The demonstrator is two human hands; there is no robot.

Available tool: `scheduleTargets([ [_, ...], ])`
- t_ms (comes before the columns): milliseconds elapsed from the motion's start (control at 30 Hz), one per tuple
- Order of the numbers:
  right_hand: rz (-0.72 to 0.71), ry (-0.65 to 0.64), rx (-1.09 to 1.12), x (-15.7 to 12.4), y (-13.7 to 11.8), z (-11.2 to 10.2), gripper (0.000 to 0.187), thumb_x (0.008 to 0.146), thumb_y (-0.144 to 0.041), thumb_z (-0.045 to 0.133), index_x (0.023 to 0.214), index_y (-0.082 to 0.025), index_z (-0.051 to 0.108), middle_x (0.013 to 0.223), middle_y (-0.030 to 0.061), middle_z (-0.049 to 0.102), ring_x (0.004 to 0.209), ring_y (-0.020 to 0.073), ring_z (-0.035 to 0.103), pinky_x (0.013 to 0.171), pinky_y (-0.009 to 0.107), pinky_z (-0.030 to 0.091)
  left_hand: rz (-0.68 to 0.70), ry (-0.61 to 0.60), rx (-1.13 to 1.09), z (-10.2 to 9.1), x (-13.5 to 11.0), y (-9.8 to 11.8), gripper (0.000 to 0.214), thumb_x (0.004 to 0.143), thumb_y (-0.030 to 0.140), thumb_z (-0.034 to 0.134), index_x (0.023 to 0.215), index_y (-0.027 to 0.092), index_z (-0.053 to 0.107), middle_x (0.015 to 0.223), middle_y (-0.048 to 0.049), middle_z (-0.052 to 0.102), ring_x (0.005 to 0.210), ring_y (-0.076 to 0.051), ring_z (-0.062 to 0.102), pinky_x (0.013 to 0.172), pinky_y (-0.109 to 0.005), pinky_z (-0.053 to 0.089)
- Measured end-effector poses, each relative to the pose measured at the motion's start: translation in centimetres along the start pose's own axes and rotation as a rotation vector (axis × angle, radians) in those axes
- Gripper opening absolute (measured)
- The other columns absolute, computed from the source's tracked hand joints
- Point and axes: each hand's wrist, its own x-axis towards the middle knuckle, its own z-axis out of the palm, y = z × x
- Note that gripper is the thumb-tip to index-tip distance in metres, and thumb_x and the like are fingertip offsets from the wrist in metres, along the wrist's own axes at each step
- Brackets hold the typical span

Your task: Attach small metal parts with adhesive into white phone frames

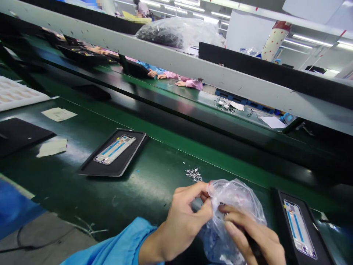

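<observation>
At the far left of the green conveyor belt point(154, 176) lies a white moulded tray point(16, 94), with a white paper slip point(59, 114) just beyond it. Further right sits a black carrier tray point(91, 167) holding a phone frame point(114, 149). A small heap of tiny metal parts point(193, 173) lies on the belt just beyond the hands. The left hand point(180, 222), in a blue sleeve point(121, 246), pinches the top edge of a clear plastic bag point(237, 198) between thumb and forefinger. The right hand point(255, 237) presses its fingers against the bag's front, its thumb hidden, so the bag sits between both hands. At the right edge lies a second black tray point(278, 221) with another phone frame point(299, 228).
</observation>
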Motion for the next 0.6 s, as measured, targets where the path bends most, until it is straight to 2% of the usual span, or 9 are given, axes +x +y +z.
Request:
scheduleTargets([
  [133, 0.187, 0.107, 0.038, 0.6, -0.3, -0.4, 0.018, 0.073, -0.039, 0.061, 0.067, -0.023, 0.067, 0.063, 0.0014, 0.063, 0.055, 0.0151, 0.058, 0.054, 0.023, 0.047, 0.014, -0.037, 0.063, 0.4, -0.6, 0.0, 0.014, 0.077, 0.008, 0.043, 0.072, 0.016, 0.052, 0.061, 0.0049, 0.05, 0.056, -0.006, 0.048, 0.055, -0.012, 0.04],
  [233, 0.447, 0.138, 0.132, 0.9, -0.3, -0.1, 0.019, 0.065, -0.039, 0.068, 0.058, -0.021, 0.067, 0.051, 0.0002, 0.056, 0.047, 0.0114, 0.048, 0.043, 0.021, 0.037, 0.074, -0.064, 0.155, 0.6, -0.9, 0.2, 0.014, 0.077, 0.005, 0.043, 0.073, 0.016, 0.052, 0.061, 0.0049, 0.049, 0.055, -0.005, 0.047, 0.056, -0.011, 0.04],
  [300, 0.604, 0.122, 0.267, 1.1, -0.3, 0.3, 0.024, 0.062, -0.039, 0.068, 0.052, -0.019, 0.064, 0.049, 0.0001, 0.052, 0.048, 0.0089, 0.042, 0.043, 0.02, 0.031, 0.154, -0.06, 0.196, 0.5, -0.8, 0.5, 0.013, 0.076, 0.005, 0.045, 0.074, 0.015, 0.053, 0.062, 0.0039, 0.05, 0.056, -0.005, 0.049, 0.058, -0.011, 0.041],
  [400, 0.765, 0.055, 0.469, 1.4, -0.4, 0.5, 0.033, 0.062, -0.044, 0.068, 0.049, -0.015, 0.058, 0.048, -0.0017, 0.043, 0.047, 0.0049, 0.03, 0.043, 0.018, 0.023, 0.306, -0.059, 0.281, 0.0, -0.6, 1.2, 0.009, 0.076, 0.006, 0.05, 0.082, 0.012, 0.055, 0.074, -0.0017, 0.058, 0.069, -0.009, 0.056, 0.069, -0.014, 0.044],
  [500, 0.814, 0.005, 0.518, 1.3, -0.3, 0.4, 0.036, 0.062, -0.047, 0.068, 0.052, -0.014, 0.058, 0.049, -0.0032, 0.037, 0.047, 0.0037, 0.023, 0.043, 0.018, 0.018, 0.384, -0.078, 0.397, -0.4, -0.6, 1.8, 0.012, 0.075, 0.003, 0.05, 0.083, 0.01, 0.055, 0.079, -0.006, 0.06, 0.075, -0.014, 0.058, 0.072, -0.02, 0.046],
  [600, 0.761, -0.063, 0.509, 1.0, 0.1, 0.3, 0.035, 0.066, -0.048, 0.065, 0.057, -0.015, 0.062, 0.049, -0.003, 0.037, 0.049, 0.0052, 0.028, 0.044, 0.018, 0.022, 0.382, -0.116, 0.447, -0.4, -0.8, 1.9, 0.013, 0.073, 0.001, 0.046, 0.078, 0.009, 0.055, 0.073, -0.0058, 0.058, 0.07, -0.015, 0.056, 0.067, -0.024, 0.046],
])
